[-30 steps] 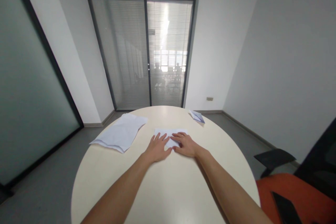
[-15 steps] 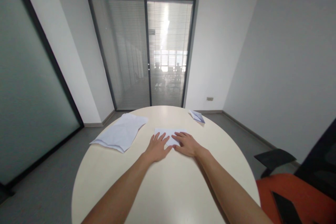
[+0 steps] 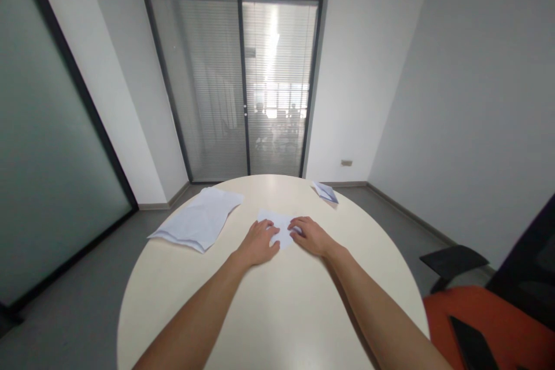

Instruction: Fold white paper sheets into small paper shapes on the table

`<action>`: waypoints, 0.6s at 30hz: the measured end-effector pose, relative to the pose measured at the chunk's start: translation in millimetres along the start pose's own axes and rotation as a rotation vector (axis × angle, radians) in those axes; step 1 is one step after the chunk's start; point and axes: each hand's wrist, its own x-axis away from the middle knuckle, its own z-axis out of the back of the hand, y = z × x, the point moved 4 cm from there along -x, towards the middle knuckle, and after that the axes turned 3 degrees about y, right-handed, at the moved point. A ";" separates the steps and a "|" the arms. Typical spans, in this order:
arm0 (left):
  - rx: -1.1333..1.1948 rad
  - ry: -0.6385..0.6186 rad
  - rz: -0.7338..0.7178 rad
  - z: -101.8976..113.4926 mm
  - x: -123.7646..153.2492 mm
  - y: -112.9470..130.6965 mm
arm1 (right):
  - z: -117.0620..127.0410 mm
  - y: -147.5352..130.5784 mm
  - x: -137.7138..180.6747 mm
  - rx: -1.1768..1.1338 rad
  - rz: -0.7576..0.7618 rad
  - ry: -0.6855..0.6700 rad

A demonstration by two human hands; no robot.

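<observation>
A white sheet of paper (image 3: pixel 284 234) lies on the round table between my hands, partly hidden under them. My left hand (image 3: pixel 259 241) is at its left side, fingers bent inward and thumb nearer me, holding that edge. On the opposite side, my right hand (image 3: pixel 313 236) curls its fingers over the right edge of the same sheet. A small part of the paper shows between the two sets of fingertips. Whether the sheet is folded cannot be made out.
Larger white sheets (image 3: pixel 202 217) lie at the left of the round table (image 3: pixel 269 312). A folded paper piece (image 3: pixel 325 192) rests near the far right edge. An orange chair (image 3: pixel 477 324) with a black armrest stands at the right.
My fingers have gone from lying flat and spread to being curled at the paper's sides. The paper has turned slightly and moved a little toward me.
</observation>
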 end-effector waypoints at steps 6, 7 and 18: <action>0.066 -0.009 -0.100 3.7 0.3 9.0 | 5.4 4.3 0.0 0.064 -0.094 0.033; 0.087 -0.021 -0.126 3.4 0.5 10.6 | 5.9 5.2 0.2 0.076 -0.112 0.032; 0.065 -0.046 -0.178 5.5 0.5 15.4 | 5.1 8.2 -0.5 0.074 -0.106 0.090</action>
